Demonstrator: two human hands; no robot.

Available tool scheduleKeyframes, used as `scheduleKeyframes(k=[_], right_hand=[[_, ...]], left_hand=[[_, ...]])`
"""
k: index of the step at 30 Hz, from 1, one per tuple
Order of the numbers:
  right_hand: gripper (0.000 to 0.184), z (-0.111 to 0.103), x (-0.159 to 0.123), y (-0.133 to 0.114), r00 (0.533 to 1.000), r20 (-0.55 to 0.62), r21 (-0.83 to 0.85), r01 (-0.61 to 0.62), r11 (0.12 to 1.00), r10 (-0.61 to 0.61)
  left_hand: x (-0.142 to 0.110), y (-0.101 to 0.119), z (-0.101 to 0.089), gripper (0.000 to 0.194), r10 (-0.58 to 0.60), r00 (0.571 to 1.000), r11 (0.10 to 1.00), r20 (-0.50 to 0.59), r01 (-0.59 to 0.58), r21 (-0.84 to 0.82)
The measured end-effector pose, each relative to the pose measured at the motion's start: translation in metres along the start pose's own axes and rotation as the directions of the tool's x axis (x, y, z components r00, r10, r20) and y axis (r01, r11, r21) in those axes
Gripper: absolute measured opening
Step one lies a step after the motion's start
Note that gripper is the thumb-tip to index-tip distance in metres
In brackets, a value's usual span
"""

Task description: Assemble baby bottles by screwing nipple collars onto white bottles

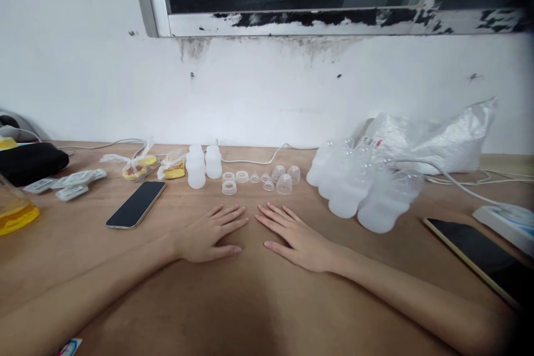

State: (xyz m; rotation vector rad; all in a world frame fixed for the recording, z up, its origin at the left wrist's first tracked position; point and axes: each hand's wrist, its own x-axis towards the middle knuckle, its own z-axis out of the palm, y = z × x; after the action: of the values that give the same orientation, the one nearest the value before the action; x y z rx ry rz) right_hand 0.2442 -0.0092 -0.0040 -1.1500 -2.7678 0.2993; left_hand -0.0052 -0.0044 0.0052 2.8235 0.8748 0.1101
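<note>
My left hand [208, 232] lies flat on the wooden table [258, 300], palm down, fingers stretched out, holding nothing. My right hand [294, 233] rests flat beside it, fingers spread, also empty. Just beyond my fingertips sit small white rings [233, 181], clear nipples and clear dome caps [283, 178]. Behind them stand three small white bottles [203, 166]. To the right lies a clear bag of white bottles [359, 189].
A dark phone [136, 204] lies left of my hands, another phone or tablet [479, 258] at the right edge. Small yellow-filled bags [142, 167], white packets [69, 183], a black pouch [31, 161], a yellow-liquid container [14, 214], a white plastic sack [438, 139] and cables stand along the wall.
</note>
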Motion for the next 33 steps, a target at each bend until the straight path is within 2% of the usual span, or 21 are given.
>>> scheduleKeyframes(k=[7, 12, 15, 16, 18, 20, 22, 25, 28, 31, 33], right_hand=[[0.057, 0.001, 0.000, 0.001, 1.000, -0.028, 0.038, 0.009, 0.999, -0.008], [0.058, -0.001, -0.002, -0.002, 1.000, -0.016, 0.047, 0.002, 0.999, -0.001], [0.059, -0.005, 0.007, 0.001, 0.986, -0.133, 0.100, -0.091, 0.991, 0.104], [0.058, -0.007, 0.014, 0.003, 0.965, -0.193, 0.123, -0.157, 0.980, 0.179], [0.056, -0.011, 0.031, 0.010, 0.896, -0.285, 0.163, -0.306, 0.938, 0.342], [0.054, -0.015, 0.049, 0.018, 0.848, -0.279, 0.162, -0.421, 0.892, 0.451], [0.044, -0.017, 0.065, 0.027, 0.831, -0.252, 0.124, -0.481, 0.868, 0.496], [0.031, -0.013, 0.079, 0.039, 0.827, -0.269, 0.053, -0.499, 0.865, 0.494], [0.023, -0.008, 0.083, 0.047, 0.822, -0.294, 0.029, -0.502, 0.864, 0.487], [0.018, -0.006, 0.083, 0.046, 0.818, -0.328, 0.013, -0.495, 0.869, 0.472], [0.018, -0.008, 0.082, 0.043, 0.816, -0.359, -0.019, -0.491, 0.871, 0.453]], left_hand=[[0.000, -0.002, 0.000, 0.060, 0.036, 0.998, 0.999, -0.057, -0.038, -0.035], [-0.003, -0.002, 0.002, 0.061, 0.041, 0.999, 0.999, -0.036, -0.041, -0.008], [0.000, -0.005, 0.002, 0.062, -0.018, 0.992, 0.999, -0.127, 0.023, 0.039], [0.003, -0.008, 0.001, 0.059, -0.064, 0.978, 0.996, -0.198, 0.075, 0.052], [0.014, -0.018, -0.001, 0.051, -0.174, 0.916, 0.975, -0.361, 0.212, 0.068], [0.028, -0.029, -0.003, 0.041, -0.262, 0.835, 0.934, -0.484, 0.345, 0.089], [0.041, -0.040, -0.003, 0.036, -0.314, 0.786, 0.890, -0.533, 0.439, 0.124], [0.052, -0.050, 0.003, 0.038, -0.355, 0.770, 0.857, -0.531, 0.495, 0.145], [0.055, -0.054, 0.011, 0.040, -0.372, 0.778, 0.849, -0.507, 0.505, 0.153], [0.054, -0.056, 0.015, 0.038, -0.371, 0.791, 0.862, -0.487, 0.489, 0.137], [0.054, -0.057, 0.016, 0.035, -0.383, 0.783, 0.878, -0.490, 0.473, 0.070]])
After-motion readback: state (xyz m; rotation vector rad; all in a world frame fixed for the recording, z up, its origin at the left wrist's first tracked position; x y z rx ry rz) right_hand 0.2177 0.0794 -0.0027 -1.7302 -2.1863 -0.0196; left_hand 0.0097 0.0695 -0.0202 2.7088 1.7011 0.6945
